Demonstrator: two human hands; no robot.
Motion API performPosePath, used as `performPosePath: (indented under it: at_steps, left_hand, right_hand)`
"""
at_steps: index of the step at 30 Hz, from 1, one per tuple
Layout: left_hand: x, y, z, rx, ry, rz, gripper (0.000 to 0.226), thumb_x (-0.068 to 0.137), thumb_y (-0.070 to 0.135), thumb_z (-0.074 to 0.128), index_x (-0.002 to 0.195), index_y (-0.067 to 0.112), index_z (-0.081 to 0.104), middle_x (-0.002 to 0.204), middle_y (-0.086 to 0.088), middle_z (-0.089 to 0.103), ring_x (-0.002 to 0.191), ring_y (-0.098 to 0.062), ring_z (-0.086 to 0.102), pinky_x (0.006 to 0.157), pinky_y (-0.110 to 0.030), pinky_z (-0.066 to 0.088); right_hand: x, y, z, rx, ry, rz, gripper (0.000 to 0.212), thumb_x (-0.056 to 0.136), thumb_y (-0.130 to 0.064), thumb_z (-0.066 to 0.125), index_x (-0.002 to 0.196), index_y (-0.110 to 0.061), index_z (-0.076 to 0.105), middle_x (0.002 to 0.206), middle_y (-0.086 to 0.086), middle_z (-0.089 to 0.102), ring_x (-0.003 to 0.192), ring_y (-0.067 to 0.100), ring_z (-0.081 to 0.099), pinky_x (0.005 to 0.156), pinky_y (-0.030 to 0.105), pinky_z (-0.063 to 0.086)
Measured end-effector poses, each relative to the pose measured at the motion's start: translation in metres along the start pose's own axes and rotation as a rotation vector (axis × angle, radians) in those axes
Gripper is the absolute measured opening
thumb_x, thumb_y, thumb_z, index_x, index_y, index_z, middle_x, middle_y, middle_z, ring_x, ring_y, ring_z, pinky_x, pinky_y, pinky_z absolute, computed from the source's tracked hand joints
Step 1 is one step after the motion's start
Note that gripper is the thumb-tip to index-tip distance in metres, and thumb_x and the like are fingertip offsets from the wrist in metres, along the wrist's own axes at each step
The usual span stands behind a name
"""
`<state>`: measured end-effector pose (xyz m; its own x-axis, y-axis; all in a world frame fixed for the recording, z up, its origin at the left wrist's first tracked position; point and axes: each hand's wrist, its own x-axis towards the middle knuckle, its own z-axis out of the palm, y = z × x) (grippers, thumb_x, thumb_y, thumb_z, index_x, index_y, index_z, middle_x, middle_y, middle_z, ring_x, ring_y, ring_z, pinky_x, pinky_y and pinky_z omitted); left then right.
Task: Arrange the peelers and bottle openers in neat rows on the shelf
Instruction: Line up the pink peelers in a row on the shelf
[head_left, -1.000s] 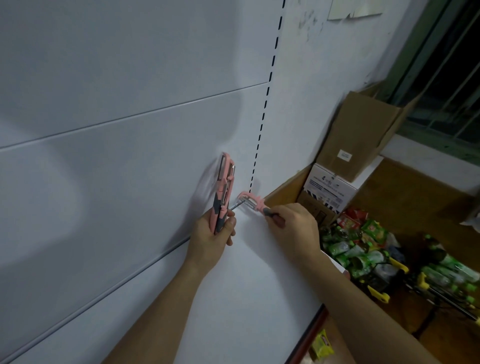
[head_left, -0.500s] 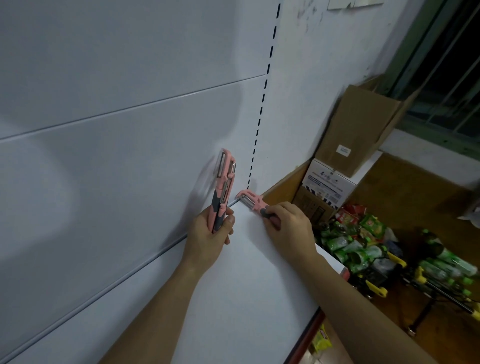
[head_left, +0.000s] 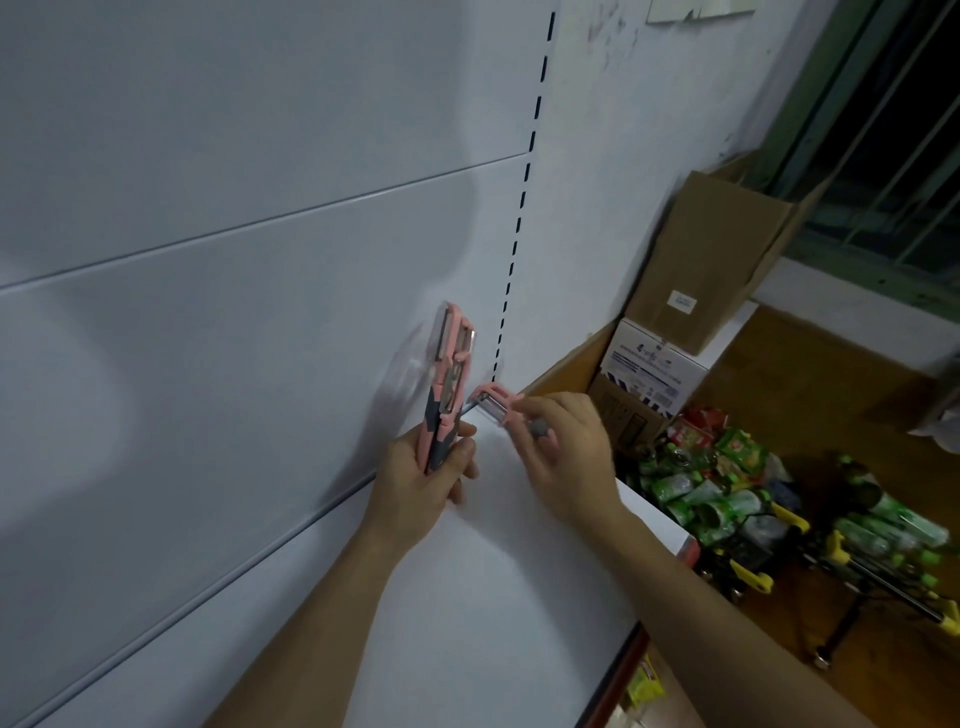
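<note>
Your right hand (head_left: 566, 457) is pinching one peeler (head_left: 501, 408) at the shelf (head_left: 467, 597) corner. Your left hand (head_left: 421, 483) is gripping the stack (head_left: 447, 384). Be laying it flush against the back wall.

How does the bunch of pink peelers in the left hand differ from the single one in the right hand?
The peelers in the left hand are a bunch, held upright with the blades on top; the single peeler in the right hand lies low and tilted, its head at the back corner of the white shelf. The bunch shows grey grip patches plainly; the single one's handle is mostly hidden by fingers. Both are pink with metal blades.
</note>
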<state>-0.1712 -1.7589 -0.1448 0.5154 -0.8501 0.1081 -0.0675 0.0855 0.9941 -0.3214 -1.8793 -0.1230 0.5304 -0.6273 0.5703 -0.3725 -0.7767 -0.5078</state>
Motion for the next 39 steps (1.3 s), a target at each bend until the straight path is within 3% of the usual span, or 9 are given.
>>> performPosePath:
  at_steps: [3,6,12,17,20,22,28,34,39]
  left_hand:
    - [-0.004,0.006,-0.002,0.028,-0.130,0.057,0.012,0.095,0.029,0.068,0.095,0.038,0.075,0.079,-0.006,0.075,0.052,-0.013,0.063,0.048,-0.020,0.048]
    - [-0.007,0.010,-0.004,0.035,-0.179,0.078,0.012,0.097,0.042,0.066,0.093,0.035,0.076,0.078,-0.002,0.077,0.049,-0.015,0.063,0.047,-0.021,0.047]
    - [-0.003,0.005,-0.002,0.007,0.019,0.079,0.033,0.084,0.062,0.067,0.102,0.035,0.075,0.086,-0.006,0.075,0.074,-0.020,0.071,0.064,-0.042,0.057]
    - [-0.001,-0.003,0.000,-0.004,0.105,0.106,0.042,0.079,0.069,0.070,0.113,0.043,0.070,0.064,0.004,0.059,0.058,-0.008,0.055,0.056,-0.021,0.047]
    - [0.001,-0.003,-0.002,0.001,0.140,0.124,0.055,0.077,0.070,0.073,0.123,0.040,0.066,0.082,0.011,0.067,0.073,-0.002,0.061,0.067,-0.016,0.050]
    - [0.000,-0.001,-0.002,-0.073,0.095,0.119,0.053,0.076,0.080,0.066,0.109,0.038,0.069,0.069,0.012,0.060,0.057,-0.002,0.051,0.055,-0.016,0.044]
    - [0.004,-0.004,0.001,-0.201,0.011,0.092,0.050,0.093,0.076,0.047,0.100,0.032,0.069,0.064,0.006,0.046,0.054,-0.009,0.037,0.047,-0.022,0.034]
    - [0.005,-0.014,-0.003,-0.025,0.048,0.100,0.014,0.096,0.055,0.054,0.097,0.041,0.055,0.075,0.008,0.058,0.061,-0.009,0.050,0.057,-0.024,0.046]
    - [0.005,-0.014,0.002,-0.098,0.075,0.049,0.035,0.085,0.049,0.063,0.112,0.028,0.053,0.089,0.005,0.073,0.083,-0.014,0.072,0.061,-0.026,0.056]
  right_hand:
    - [0.006,-0.035,0.003,0.530,-0.225,0.168,0.019,0.099,-0.039,0.058,0.110,-0.030,0.071,0.102,-0.014,0.064,0.092,0.013,0.061,0.071,0.032,0.053]
    - [0.009,-0.049,0.006,0.876,-0.281,0.302,0.016,0.101,-0.015,0.059,0.104,-0.009,0.073,0.101,0.012,0.068,0.072,0.038,0.060,0.050,0.035,0.048]
    - [0.010,-0.042,-0.003,0.980,-0.119,0.476,0.016,0.102,-0.010,0.055,0.113,-0.003,0.065,0.092,0.015,0.073,0.089,0.031,0.073,0.077,0.037,0.059]
    - [0.006,-0.028,-0.015,0.825,-0.084,0.457,0.017,0.104,-0.024,0.055,0.113,-0.026,0.071,0.075,0.005,0.061,0.050,0.019,0.049,0.045,0.028,0.042]
    - [0.002,-0.017,-0.016,0.609,-0.137,0.467,0.029,0.098,-0.018,0.063,0.114,-0.042,0.068,0.094,0.003,0.067,0.055,0.011,0.056,0.050,0.023,0.045]
    - [0.002,-0.011,-0.019,0.460,-0.175,0.443,0.038,0.096,-0.017,0.067,0.116,-0.050,0.061,0.104,0.002,0.067,0.064,0.013,0.066,0.055,0.022,0.052]
    - [0.002,0.003,-0.030,0.094,-0.114,0.382,0.028,0.086,-0.026,0.076,0.099,-0.043,0.058,0.083,-0.029,0.063,0.081,-0.004,0.064,0.060,0.013,0.049]
    - [-0.001,0.008,-0.020,-0.103,-0.104,0.157,0.017,0.089,-0.022,0.073,0.106,-0.023,0.073,0.096,-0.007,0.067,0.083,0.011,0.059,0.073,0.031,0.051]
    - [-0.012,0.010,-0.007,-0.164,-0.084,0.117,0.021,0.092,-0.018,0.069,0.113,-0.020,0.073,0.105,-0.004,0.069,0.095,0.017,0.058,0.077,0.034,0.051]
